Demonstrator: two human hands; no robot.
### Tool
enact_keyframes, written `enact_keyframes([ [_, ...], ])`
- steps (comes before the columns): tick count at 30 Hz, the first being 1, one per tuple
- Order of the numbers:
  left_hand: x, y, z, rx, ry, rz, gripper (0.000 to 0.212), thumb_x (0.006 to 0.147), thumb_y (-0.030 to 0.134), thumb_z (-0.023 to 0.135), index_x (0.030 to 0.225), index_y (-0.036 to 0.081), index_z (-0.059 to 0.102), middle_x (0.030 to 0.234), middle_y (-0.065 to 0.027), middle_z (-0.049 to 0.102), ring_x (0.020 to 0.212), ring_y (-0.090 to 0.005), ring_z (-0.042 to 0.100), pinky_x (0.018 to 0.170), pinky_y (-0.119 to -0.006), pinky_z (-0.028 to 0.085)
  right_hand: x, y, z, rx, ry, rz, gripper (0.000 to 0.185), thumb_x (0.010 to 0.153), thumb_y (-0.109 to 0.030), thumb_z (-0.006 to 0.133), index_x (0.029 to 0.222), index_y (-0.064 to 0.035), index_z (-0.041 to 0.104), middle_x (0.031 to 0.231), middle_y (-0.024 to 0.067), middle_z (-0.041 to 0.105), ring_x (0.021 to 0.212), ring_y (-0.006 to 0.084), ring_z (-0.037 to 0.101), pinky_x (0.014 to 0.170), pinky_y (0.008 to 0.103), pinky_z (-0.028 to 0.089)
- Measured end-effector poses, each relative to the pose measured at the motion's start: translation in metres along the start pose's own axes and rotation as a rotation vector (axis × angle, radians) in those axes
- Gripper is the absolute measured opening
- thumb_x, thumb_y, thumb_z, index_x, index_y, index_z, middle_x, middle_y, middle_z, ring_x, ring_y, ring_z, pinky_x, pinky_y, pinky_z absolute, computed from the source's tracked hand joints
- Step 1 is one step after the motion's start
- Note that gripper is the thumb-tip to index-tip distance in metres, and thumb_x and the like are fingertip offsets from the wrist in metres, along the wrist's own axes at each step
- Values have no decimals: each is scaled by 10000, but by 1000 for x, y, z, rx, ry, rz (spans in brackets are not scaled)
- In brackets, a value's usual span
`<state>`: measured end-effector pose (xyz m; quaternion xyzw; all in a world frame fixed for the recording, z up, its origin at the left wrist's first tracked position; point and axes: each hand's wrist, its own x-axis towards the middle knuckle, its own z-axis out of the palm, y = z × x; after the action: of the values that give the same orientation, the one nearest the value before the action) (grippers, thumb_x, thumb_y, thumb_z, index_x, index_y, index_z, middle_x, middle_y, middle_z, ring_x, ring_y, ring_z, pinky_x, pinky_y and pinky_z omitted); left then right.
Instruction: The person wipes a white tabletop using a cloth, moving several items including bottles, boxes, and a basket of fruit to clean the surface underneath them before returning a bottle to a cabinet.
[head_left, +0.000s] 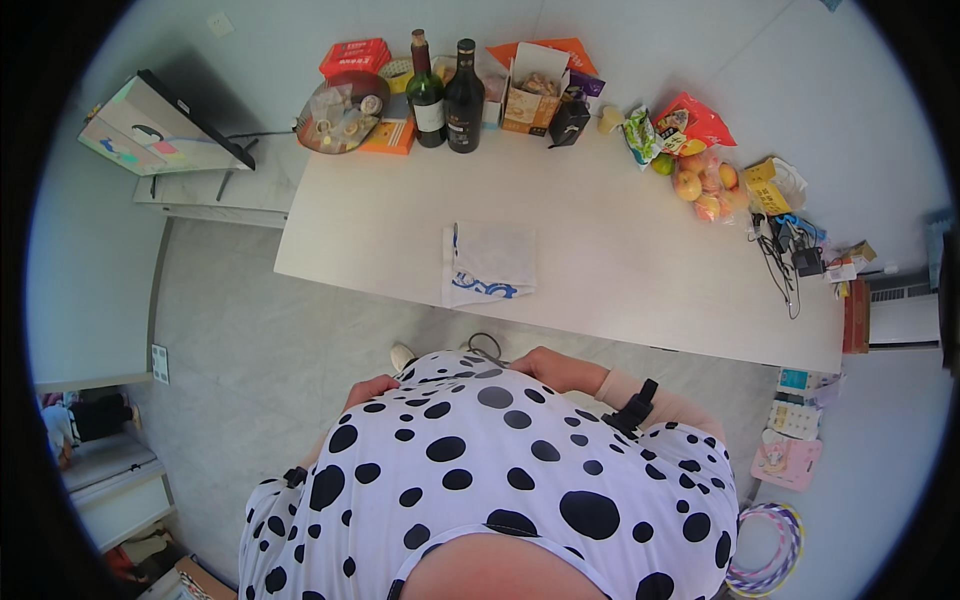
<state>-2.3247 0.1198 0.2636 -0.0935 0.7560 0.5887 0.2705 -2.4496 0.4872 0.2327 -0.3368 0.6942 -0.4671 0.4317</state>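
My left hand (369, 390) rests against the front of a white polka-dot top (450, 448), its fingers partly hidden by the fabric. On the other side, my right hand (546, 369) touches the top with curled fingers; whether it pinches the cloth is not visible. Both hands are below the table's front edge. Just beyond them, a folded white cloth (493, 259) with a blue print lies flat on the pale table (600, 247). A dark cable loop (486, 343) shows beside the top, near my right hand.
Along the table's back stand two wine bottles (427, 105), an open carton (531, 101) and a tray of small items (339, 120). Bagged apples (701, 184) and tangled chargers (795, 259) lie at the right. A monitor (165, 127) stands on the left cabinet.
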Motion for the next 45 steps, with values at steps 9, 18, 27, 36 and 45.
enact_keyframes([
  [9,35,36,0,-45,-278,38,116,889,40,646,998,4,640,894,-2,655,840,-70,575,744,-237,485,-45,-1,7,248,-19,195,286,808,-201,739,997,11,702,810,44,704,728,81,564,688,299,493],
  [18,85,39,6,114,-476,196,116,942,88,632,990,-17,638,864,-42,672,820,-87,591,772,-252,492,-80,-3,23,443,83,287,332,814,-203,751,1059,16,705,827,1,686,741,82,552,721,281,499],
  [27,58,39,-11,12,-524,-35,122,924,98,639,1002,4,634,907,5,646,859,-69,549,816,-241,471,-25,-16,-10,499,42,208,179,845,-162,716,891,7,677,728,-6,631,646,48,523,597,237,461],
  [36,42,35,-22,6,-506,0,163,863,110,677,993,23,631,916,18,629,864,-62,534,807,-236,463,21,-14,-40,507,49,398,47,872,-78,634,888,-39,655,712,13,624,571,79,596,528,234,511],
  [45,29,27,-22,16,-436,8,153,880,142,651,994,42,628,924,-12,648,867,-105,571,809,-278,475,95,28,-72,-589,641,-106,294,790,-72,684,1077,-85,620,1084,107,606,941,244,611,750,349,508],
])
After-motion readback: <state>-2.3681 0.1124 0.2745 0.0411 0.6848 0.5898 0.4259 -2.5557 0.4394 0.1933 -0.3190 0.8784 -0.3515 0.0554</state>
